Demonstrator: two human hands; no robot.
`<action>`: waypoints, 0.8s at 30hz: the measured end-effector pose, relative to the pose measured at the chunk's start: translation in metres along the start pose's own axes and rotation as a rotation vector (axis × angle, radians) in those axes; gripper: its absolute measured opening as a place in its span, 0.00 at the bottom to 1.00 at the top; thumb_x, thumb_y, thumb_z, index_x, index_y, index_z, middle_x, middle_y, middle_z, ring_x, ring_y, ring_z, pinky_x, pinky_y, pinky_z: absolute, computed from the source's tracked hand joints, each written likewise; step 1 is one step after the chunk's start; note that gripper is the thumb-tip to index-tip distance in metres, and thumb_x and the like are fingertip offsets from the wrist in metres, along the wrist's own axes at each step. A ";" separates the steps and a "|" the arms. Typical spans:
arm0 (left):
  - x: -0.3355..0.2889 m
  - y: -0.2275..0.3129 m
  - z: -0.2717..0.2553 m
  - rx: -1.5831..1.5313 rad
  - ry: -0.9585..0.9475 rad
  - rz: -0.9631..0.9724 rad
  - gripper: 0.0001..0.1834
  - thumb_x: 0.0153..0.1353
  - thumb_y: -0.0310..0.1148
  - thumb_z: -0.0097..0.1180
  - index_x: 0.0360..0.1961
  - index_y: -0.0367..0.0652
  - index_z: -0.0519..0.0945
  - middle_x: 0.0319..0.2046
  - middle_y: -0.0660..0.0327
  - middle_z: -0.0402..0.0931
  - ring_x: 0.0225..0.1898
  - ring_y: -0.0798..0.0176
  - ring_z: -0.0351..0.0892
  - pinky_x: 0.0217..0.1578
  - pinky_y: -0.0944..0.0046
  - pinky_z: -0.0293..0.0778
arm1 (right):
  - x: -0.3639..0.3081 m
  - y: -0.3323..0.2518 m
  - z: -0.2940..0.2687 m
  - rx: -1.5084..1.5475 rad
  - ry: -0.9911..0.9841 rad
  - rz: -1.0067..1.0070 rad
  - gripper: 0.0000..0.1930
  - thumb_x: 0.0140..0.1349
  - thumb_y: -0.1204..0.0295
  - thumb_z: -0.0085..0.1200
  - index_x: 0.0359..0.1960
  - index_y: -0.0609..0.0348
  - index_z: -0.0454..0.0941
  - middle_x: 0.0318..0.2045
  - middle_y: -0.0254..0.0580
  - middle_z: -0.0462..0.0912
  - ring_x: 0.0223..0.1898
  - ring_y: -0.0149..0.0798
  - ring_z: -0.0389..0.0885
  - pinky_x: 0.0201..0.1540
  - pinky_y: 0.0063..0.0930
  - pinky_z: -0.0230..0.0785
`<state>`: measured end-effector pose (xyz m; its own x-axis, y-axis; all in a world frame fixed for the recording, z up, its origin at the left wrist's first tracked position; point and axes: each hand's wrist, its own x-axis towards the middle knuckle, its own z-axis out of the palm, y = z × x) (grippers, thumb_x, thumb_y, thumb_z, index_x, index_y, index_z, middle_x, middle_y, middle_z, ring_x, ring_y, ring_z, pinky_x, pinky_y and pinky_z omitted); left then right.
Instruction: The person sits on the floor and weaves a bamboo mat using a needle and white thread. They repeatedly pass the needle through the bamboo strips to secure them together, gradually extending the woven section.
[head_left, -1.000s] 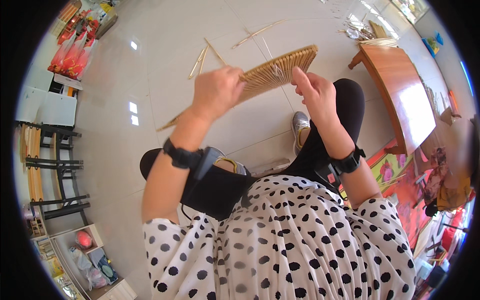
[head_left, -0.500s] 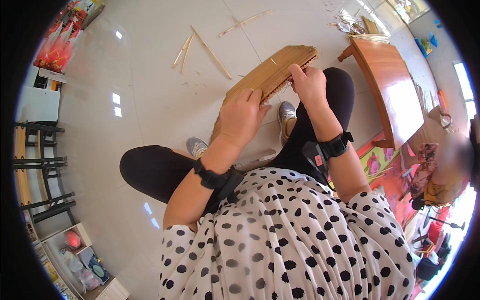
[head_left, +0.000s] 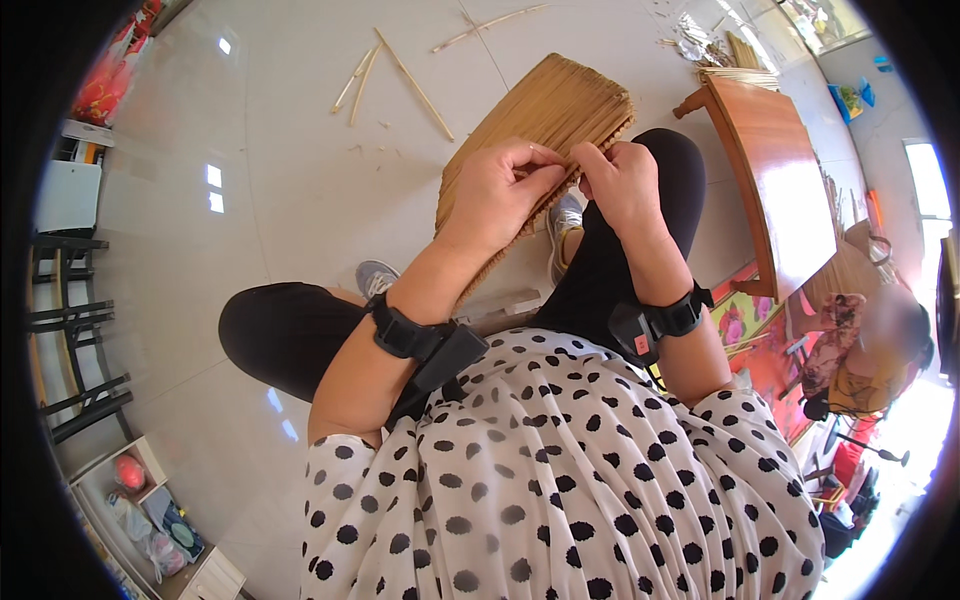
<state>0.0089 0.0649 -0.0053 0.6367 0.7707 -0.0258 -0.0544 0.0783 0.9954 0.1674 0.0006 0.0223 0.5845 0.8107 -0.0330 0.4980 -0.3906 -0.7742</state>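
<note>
left hand (head_left: 497,197) scooted up by right hand (head_left: 622,187) | both hands' fingers (head_left: 533,153) pretty much closed, pinching straw mat (head_left: 545,105) at its edge

Paved with glossy, pale floor tiles (head_left: 300,200), with thin joints and small white light reflections (head_left: 214,175) at left. Positioned at right: low, reddish-brown wooden table (head_left: 800,200), top partly whitened by glare. Beyond the table: pale wall (head_left: 888,130) and bright, window-like opening (head_left: 928,180). Below the table in view: red, floral-patterned surface (head_left: 765,375). At far left: black-framed furniture (head_left: 75,318). At lower left: light-coloured open shelf unit (head_left: 212,580).
</note>
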 end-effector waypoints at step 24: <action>-0.018 0.034 -0.038 -0.350 0.098 0.396 0.09 0.79 0.32 0.44 0.48 0.38 0.73 0.32 0.60 0.77 0.26 0.68 0.78 0.26 0.69 0.77 | 0.011 -0.012 0.007 -0.274 -0.009 -0.112 0.27 0.61 0.56 0.60 0.20 0.75 0.77 0.11 0.52 0.71 0.15 0.42 0.74 0.24 0.38 0.69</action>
<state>-0.0333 0.0778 0.0256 0.4417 0.8378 0.3208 -0.5396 -0.0375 0.8411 0.1640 0.0173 0.0267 0.5109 0.8589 0.0370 0.7145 -0.4003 -0.5738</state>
